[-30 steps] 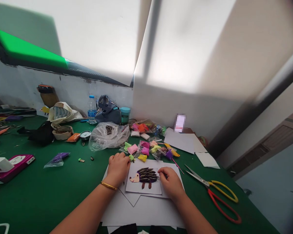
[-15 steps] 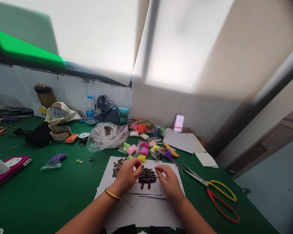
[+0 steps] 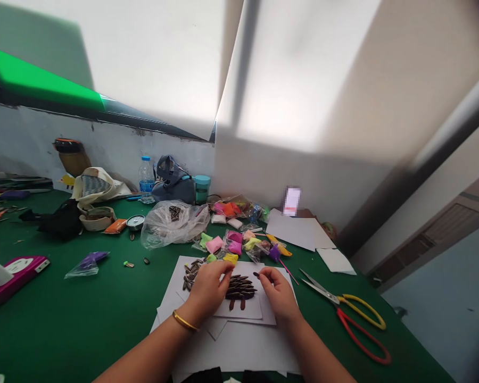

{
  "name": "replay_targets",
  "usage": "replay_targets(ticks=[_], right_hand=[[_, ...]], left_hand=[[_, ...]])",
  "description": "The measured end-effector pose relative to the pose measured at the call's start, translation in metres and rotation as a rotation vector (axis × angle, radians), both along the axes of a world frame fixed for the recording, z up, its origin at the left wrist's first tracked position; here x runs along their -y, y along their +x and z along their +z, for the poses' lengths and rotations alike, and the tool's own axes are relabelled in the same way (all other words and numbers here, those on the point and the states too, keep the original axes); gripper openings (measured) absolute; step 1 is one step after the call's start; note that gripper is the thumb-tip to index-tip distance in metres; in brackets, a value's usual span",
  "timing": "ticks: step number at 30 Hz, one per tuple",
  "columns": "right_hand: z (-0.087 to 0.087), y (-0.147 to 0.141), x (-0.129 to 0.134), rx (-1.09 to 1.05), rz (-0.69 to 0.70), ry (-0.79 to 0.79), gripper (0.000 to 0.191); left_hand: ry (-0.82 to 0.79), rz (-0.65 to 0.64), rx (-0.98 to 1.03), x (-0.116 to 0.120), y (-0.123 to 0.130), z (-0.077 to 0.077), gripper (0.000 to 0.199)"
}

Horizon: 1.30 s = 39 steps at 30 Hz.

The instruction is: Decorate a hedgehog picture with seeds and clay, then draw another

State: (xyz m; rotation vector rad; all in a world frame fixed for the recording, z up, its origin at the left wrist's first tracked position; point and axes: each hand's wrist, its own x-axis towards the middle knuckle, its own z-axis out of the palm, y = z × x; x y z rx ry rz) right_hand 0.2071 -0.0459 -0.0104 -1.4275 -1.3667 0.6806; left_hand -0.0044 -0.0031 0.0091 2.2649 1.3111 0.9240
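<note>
My right hand [image 3: 279, 292] pinches a dark sunflower seed [image 3: 256, 274] between thumb and fingertip, just right of the seed-covered figure [image 3: 240, 287]. That figure is built of overlapping striped seeds on a dark base, with two brown legs below, on a white sheet of paper [image 3: 249, 311]. My left hand [image 3: 209, 290], with a gold bangle at the wrist, hovers over the figure's left side and hides it. Its thumb and fingers are closed together; whatever they hold is hidden. Loose sunflower seeds [image 3: 190, 274] lie in a pile behind this hand.
Large scissors [image 3: 339, 303] lie partly spread at the right. Bagged coloured clay [image 3: 235, 244] and a plastic bag with seeds [image 3: 175, 226] sit behind the papers. A water bottle [image 3: 146, 181], blue bag [image 3: 173, 186] and magenta box [image 3: 19, 276] stand on the green table [image 3: 104, 319].
A dark seed now shows at my right fingertips, where none was visible before. My right hand has shifted slightly; my left hand stays almost in place.
</note>
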Motion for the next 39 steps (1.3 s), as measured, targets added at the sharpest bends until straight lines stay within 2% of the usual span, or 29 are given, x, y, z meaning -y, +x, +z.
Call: replay_targets(ticks=[5,11,17,24,30,39], right_hand=[[-0.005,0.006,-0.002,0.147,-0.064,-0.085,0.028],[-0.009,0.011,-0.003,0.293,-0.072,-0.107,0.023],[-0.014,0.009,-0.004,0.179,-0.026,-0.102,0.019],[-0.015,0.001,-0.004,0.034,0.04,-0.051,0.028],[-0.016,0.0,-0.006,0.076,0.007,-0.044,0.029],[-0.013,0.001,-0.011,0.243,-0.056,-0.171,0.024]], left_hand=[[-0.05,0.129,-0.252,-0.013,-0.018,-0.007,0.032],[-0.092,0.133,-0.402,-0.015,-0.018,-0.006,0.03],[-0.065,0.099,-0.402,-0.016,-0.018,-0.011,0.027],[-0.138,0.113,-0.363,-0.019,-0.019,-0.011,0.03],[-0.098,0.127,-0.459,-0.016,-0.017,-0.008,0.028],[-0.14,0.083,-0.514,-0.021,-0.016,0.002,0.022]])
